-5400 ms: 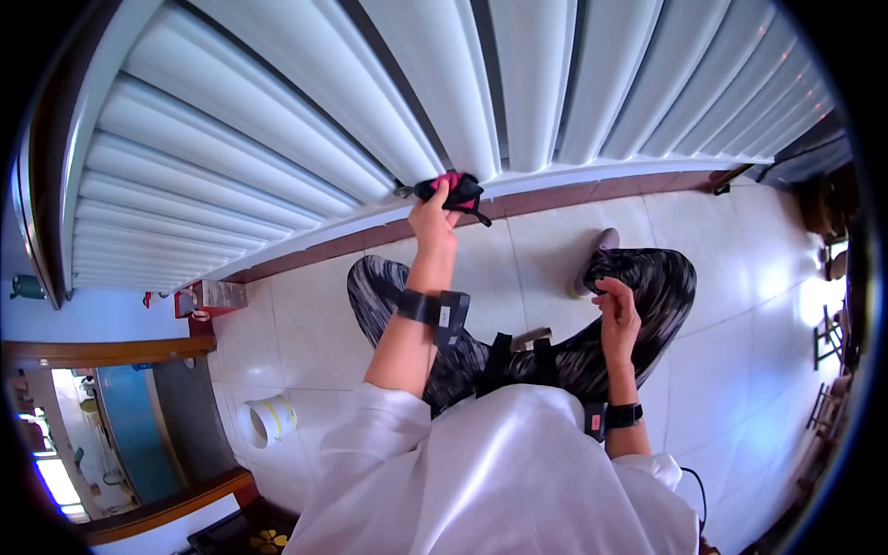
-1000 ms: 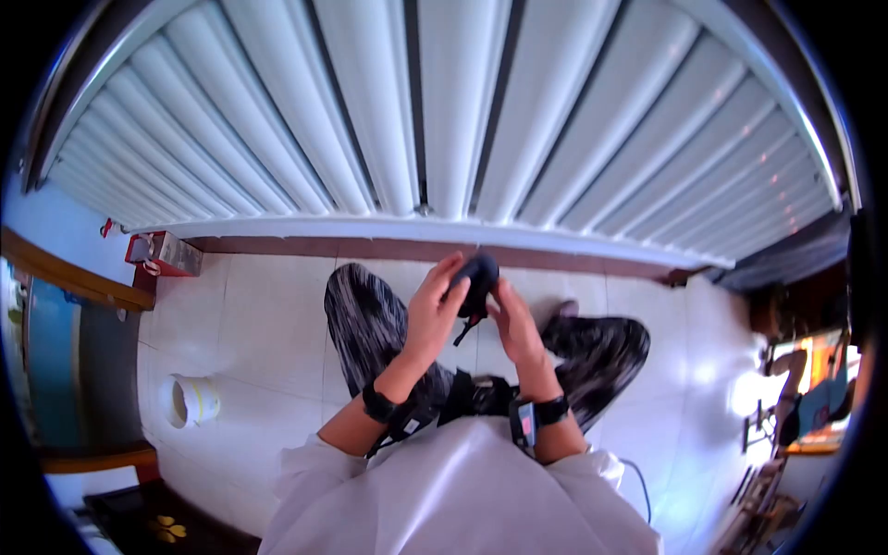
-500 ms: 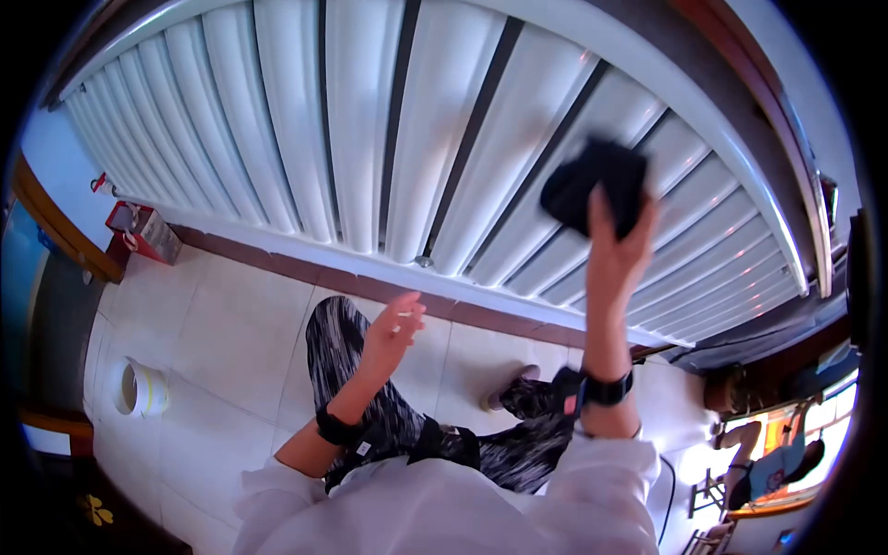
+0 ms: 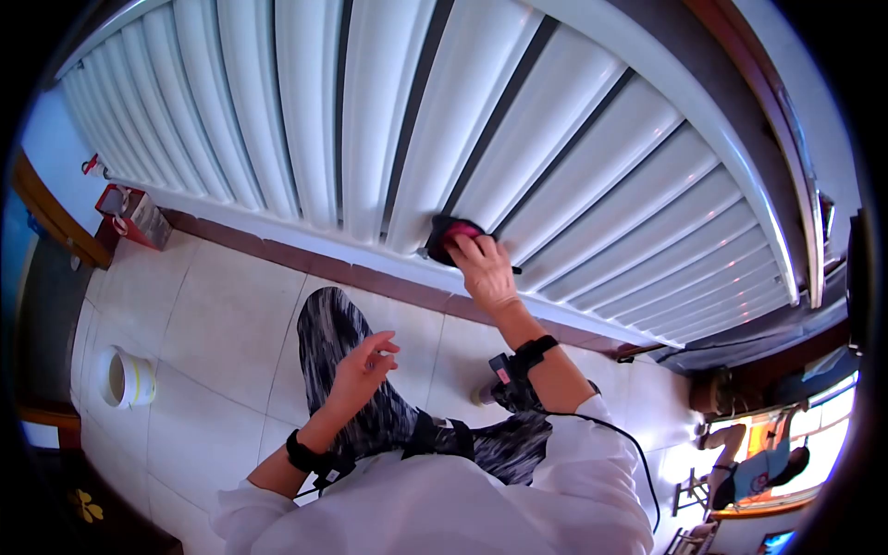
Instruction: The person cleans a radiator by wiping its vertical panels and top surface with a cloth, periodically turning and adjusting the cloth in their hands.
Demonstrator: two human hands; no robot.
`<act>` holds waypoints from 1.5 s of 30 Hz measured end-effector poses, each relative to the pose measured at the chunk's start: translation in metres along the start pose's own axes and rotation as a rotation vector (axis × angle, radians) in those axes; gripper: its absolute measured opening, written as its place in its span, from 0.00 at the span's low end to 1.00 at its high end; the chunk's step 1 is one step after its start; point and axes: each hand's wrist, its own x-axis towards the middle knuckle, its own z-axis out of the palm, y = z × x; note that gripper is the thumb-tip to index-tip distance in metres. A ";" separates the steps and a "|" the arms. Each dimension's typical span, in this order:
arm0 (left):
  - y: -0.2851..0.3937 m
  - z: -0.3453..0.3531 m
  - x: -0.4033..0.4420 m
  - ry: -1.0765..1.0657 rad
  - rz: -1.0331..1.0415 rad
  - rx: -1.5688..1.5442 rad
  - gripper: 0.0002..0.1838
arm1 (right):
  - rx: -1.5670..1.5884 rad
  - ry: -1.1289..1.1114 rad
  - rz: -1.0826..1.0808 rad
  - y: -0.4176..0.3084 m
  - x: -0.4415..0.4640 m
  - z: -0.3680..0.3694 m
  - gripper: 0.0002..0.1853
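Near the bottom edge of the glossy white slatted panel (image 4: 375,111), the soft black-and-pink cloth (image 4: 442,244) sits against the rounded slats, clamped under the bent fingers of the right hand (image 4: 490,279). The left hand (image 4: 356,377), fingers slightly apart and curled, hovers over streaky trousers (image 4: 331,333). Smooth floor tiles (image 4: 227,319) leave room toward the white bucket (image 4: 140,382).

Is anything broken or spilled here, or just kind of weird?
No, nothing stands out. The bucket stands upright, and no spill shows on the floor. The white slats behind the black and pink bundle look curved, probably just from the camera's wide view; none looks broken.
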 end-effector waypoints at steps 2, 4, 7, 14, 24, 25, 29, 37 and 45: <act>0.002 -0.007 -0.006 0.016 0.000 -0.003 0.20 | 0.029 -0.200 -0.050 -0.004 -0.008 -0.002 0.19; 0.004 -0.010 -0.011 0.042 -0.010 -0.024 0.20 | -0.001 -0.170 -0.055 0.004 0.002 -0.015 0.19; -0.008 -0.015 -0.016 0.074 -0.042 -0.069 0.19 | -0.074 0.050 0.009 0.018 0.047 -0.056 0.20; -0.005 -0.011 -0.013 0.061 -0.076 -0.100 0.19 | -0.094 0.257 0.118 0.019 0.091 -0.080 0.21; -0.003 -0.028 -0.014 0.097 -0.040 -0.072 0.19 | 0.039 -0.026 0.045 0.001 0.026 -0.028 0.20; -0.006 -0.031 -0.014 0.125 -0.051 -0.099 0.19 | 0.013 0.070 0.079 0.004 0.040 -0.040 0.20; -0.008 -0.039 -0.015 0.149 -0.044 -0.094 0.19 | 0.018 0.011 0.061 -0.006 0.023 -0.028 0.20; -0.008 -0.039 -0.017 0.196 -0.095 -0.114 0.20 | 0.072 0.209 0.206 -0.006 0.054 -0.052 0.20; 0.022 -0.036 -0.023 0.143 -0.044 -0.041 0.21 | 0.108 0.139 0.285 -0.012 0.035 -0.036 0.19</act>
